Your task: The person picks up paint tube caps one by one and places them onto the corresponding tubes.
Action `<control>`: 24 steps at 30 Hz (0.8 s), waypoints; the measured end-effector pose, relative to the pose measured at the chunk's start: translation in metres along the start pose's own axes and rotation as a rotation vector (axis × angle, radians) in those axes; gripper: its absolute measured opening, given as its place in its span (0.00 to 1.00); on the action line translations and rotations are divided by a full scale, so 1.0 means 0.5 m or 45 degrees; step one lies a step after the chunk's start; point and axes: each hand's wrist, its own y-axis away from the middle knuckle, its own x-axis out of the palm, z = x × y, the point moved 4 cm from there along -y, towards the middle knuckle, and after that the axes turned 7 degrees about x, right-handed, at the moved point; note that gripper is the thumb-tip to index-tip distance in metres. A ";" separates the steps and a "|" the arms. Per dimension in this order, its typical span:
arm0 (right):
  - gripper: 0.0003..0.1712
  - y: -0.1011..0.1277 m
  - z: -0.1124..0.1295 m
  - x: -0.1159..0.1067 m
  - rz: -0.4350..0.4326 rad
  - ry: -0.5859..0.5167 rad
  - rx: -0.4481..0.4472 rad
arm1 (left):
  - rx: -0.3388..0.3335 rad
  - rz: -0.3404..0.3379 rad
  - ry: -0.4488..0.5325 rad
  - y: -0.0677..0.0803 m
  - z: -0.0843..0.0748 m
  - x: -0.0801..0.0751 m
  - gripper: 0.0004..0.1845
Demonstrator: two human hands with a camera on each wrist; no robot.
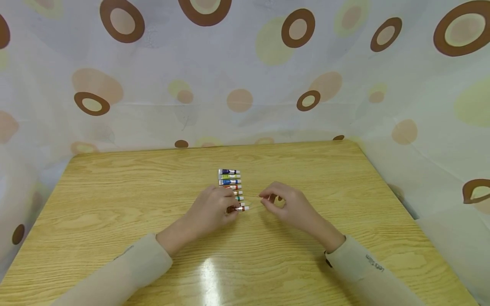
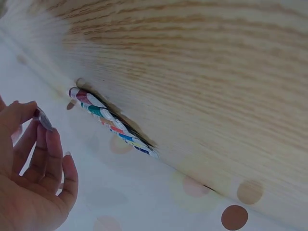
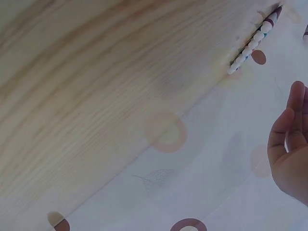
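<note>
Small paint tubes with white caps lie side by side on the wooden table, their caps pointing right; a yellow-green tube (image 1: 229, 176) and a blue tube (image 1: 229, 182) show near the far end. At the near end my left hand (image 1: 212, 208) pinches a paint tube (image 2: 44, 119) between thumb and fingers, above the table. Its white cap and a reddish-brown band stick out to the right, while the hand covers the rest and part of the row. To the right of the caps, my right hand (image 1: 285, 204) hovers with loosely bent fingers, thumb and index apart, holding nothing.
The wooden table (image 1: 122, 195) reaches back to a pale curtain (image 1: 214, 123) with brown and yellow circles, which also hangs along both sides. A bright light reflection (image 1: 209, 280) shows on the tabletop near the front.
</note>
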 end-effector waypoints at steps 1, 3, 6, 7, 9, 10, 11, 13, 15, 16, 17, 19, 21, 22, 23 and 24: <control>0.05 0.000 -0.001 -0.001 0.005 -0.001 0.011 | -0.010 0.018 0.005 0.001 0.001 0.003 0.03; 0.05 0.001 -0.001 -0.002 0.018 -0.005 0.031 | -0.024 0.047 0.011 0.002 0.004 0.009 0.02; 0.06 0.001 -0.003 -0.004 0.030 -0.009 0.056 | -0.026 0.071 0.013 0.003 0.006 0.018 0.03; 0.06 0.000 -0.004 -0.005 0.031 -0.008 0.061 | -0.028 0.074 0.017 0.003 0.006 0.020 0.03; 0.06 0.000 -0.007 -0.006 0.030 -0.006 0.070 | -0.030 0.084 0.025 0.003 0.007 0.025 0.04; 0.06 -0.001 -0.008 -0.007 0.029 -0.005 0.073 | -0.030 0.089 0.027 0.002 0.008 0.027 0.04; 0.06 -0.001 -0.010 -0.007 0.029 -0.004 0.079 | -0.032 0.098 0.031 0.002 0.008 0.029 0.05; 0.06 -0.002 -0.013 -0.007 0.030 -0.002 0.086 | -0.035 0.110 0.032 0.002 0.009 0.032 0.05; 0.06 -0.002 -0.017 -0.007 0.031 0.001 0.091 | -0.032 0.129 0.022 0.002 0.010 0.036 0.05; 0.06 -0.002 -0.019 -0.007 0.031 0.004 0.093 | -0.028 0.135 0.014 0.002 0.010 0.039 0.05; 0.06 -0.002 -0.021 -0.007 0.032 0.006 0.094 | -0.024 0.139 0.007 0.003 0.011 0.040 0.05; 0.06 -0.002 -0.023 -0.007 0.031 0.014 0.092 | -0.013 0.143 -0.012 0.004 0.012 0.043 0.05; 0.06 -0.003 -0.025 -0.007 0.031 0.017 0.095 | -0.002 0.145 -0.025 0.004 0.013 0.045 0.05; 0.06 -0.003 -0.026 -0.007 0.032 0.019 0.098 | 0.003 0.147 -0.031 0.005 0.013 0.046 0.05; 0.06 -0.004 -0.026 -0.007 0.032 0.020 0.098 | 0.009 0.146 -0.033 0.005 0.013 0.047 0.04; 0.05 -0.004 -0.026 -0.007 0.033 0.020 0.102 | 0.013 0.150 -0.038 0.005 0.013 0.049 0.04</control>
